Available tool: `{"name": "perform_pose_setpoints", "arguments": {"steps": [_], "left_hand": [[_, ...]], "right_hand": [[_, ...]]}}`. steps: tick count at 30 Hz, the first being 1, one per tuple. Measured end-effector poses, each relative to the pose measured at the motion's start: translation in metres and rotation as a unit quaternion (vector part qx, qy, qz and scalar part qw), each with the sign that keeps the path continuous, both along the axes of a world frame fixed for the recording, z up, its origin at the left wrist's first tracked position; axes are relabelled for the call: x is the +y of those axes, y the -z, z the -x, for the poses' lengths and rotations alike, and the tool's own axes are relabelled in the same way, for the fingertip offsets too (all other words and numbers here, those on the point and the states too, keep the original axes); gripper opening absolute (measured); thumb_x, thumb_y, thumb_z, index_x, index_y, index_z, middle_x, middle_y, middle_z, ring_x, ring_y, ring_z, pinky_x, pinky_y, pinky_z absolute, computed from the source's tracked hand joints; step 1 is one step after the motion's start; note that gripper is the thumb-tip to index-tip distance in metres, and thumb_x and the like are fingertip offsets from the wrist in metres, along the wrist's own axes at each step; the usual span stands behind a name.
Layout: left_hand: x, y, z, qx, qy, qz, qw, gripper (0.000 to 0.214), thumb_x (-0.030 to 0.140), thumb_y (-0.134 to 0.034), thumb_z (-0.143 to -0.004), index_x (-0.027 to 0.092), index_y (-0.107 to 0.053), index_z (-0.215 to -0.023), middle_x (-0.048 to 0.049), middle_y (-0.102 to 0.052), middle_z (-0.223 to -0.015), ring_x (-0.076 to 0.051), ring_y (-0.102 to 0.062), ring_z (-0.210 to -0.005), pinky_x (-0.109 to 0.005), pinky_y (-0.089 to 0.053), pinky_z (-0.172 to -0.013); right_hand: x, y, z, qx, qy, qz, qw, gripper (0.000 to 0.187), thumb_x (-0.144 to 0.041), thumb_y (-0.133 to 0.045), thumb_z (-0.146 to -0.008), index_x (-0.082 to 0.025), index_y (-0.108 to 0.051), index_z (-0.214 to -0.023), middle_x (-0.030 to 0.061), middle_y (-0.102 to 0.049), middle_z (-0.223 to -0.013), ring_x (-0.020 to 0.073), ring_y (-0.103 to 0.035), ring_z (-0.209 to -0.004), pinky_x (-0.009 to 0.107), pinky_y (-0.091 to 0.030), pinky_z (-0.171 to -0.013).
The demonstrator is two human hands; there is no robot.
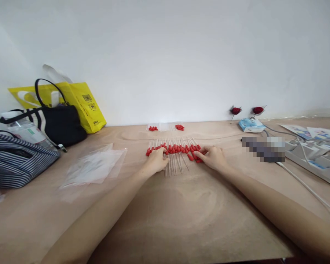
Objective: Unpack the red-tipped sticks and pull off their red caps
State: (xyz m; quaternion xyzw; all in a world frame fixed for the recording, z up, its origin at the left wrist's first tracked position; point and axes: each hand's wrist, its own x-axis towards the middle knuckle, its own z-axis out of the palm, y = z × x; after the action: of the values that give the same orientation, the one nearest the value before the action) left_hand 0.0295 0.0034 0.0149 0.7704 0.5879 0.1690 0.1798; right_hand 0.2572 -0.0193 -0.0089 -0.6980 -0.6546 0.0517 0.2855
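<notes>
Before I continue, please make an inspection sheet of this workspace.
Surface: wooden table.
Work items: red pieces with thin, pale stems, lying in a row; two small red clusters behind.
Clutter: clear plastic bags, striped bag, black bag and yellow bag at left; blue-and-white pack at right.
Left hand: at the row's left part; grip unclear.
Right hand: at the row's right end; grip unclear.
Cables: white cable and grey cable at right, near a power strip.
Surroundings: white wall; two dark-red roses at right.
</notes>
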Motion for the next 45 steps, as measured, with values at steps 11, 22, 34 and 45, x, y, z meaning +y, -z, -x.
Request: {"name": "perform_pose_setpoints", "arguments": {"steps": [11,22,34,45], "left_hand": [[0.0,0.003,0.0,-0.007,0.027,-0.014,1.0,0.019,0.024,-0.058,-0.07,0.015,-0.055,-0.087,0.0035,-0.059,-0.051,-0.015,-0.059,-0.047,-0.026,-0.043,-0.06],[-0.024,0.012,0.029,-0.05,0.104,-0.233,0.966,0.012,0.02,-0.047,-0.079,0.016,-0.057,-0.084,-0.0041,-0.059,-0.085,-0.012,-0.057,-0.065,-0.026,-0.046,-0.066],[-0.067,0.024,0.067,-0.004,0.207,-0.35,0.914,0.036,0.019,-0.048,-0.081,0.018,-0.044,-0.117,-0.0098,-0.051,-0.113,-0.022,-0.046,-0.108,-0.039,-0.039,-0.092],[-0.066,0.037,0.013,-0.018,0.289,-0.363,0.886,0.017,0.021,-0.05,-0.081,0.016,-0.062,-0.093,-0.0073,-0.065,-0.099,-0.019,-0.058,-0.096,-0.043,-0.043,-0.09]], "right_hand": [[0.063,-0.007,-0.019,-0.006,0.116,0.157,0.981,0.037,-0.052,-0.054,-0.063,-0.017,-0.066,-0.065,0.0108,-0.066,-0.072,0.0243,-0.06,-0.072,0.03,-0.039,-0.058],[0.063,-0.012,-0.013,0.0,0.083,0.151,0.985,0.032,-0.042,-0.049,-0.072,-0.014,-0.064,-0.065,0.0109,-0.064,-0.07,0.0208,-0.06,-0.068,0.027,-0.038,-0.056],[-0.058,0.008,0.016,-0.095,-0.246,-0.211,0.941,0.016,-0.033,-0.052,-0.079,-0.022,-0.059,-0.07,-0.0015,-0.062,-0.065,0.0149,-0.052,-0.076,0.039,-0.021,-0.087],[-0.062,0.012,0.043,-0.108,-0.321,-0.264,0.903,0.017,-0.033,-0.051,-0.081,-0.023,-0.062,-0.073,-0.0031,-0.061,-0.063,0.0129,-0.049,-0.073,0.039,-0.022,-0.09]]}}
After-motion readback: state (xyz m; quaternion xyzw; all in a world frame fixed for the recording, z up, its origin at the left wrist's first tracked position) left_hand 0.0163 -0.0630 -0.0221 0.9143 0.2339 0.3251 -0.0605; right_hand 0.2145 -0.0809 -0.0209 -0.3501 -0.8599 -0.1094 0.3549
